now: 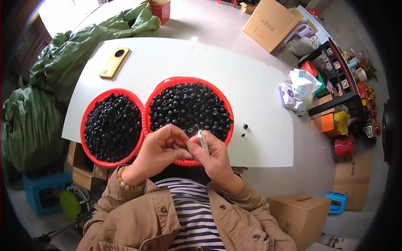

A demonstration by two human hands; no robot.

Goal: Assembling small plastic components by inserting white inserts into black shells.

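Over the near edge of a red basin [230,109] full of round black caps [184,104], my two hands come close together. My right hand [215,157] is closed around a slim silver-grey tool [203,141] whose kind I cannot make out; it points up and away from me. Fingers and thumb of my left hand [161,146] are pinched beside the right fingertips, and whatever sits between them is hidden. To the left stands a second red basin [83,130], heaped with smaller black pieces [112,125].
A white table [264,100] bears both basins. On it lie a yellow phone [114,63], a loose black cap [245,126] and a tinier black piece [243,135]. White plastic packages [302,88] sit at its right edge. Green sacking [63,62] borders the left; a carton [299,213] stands at lower right.
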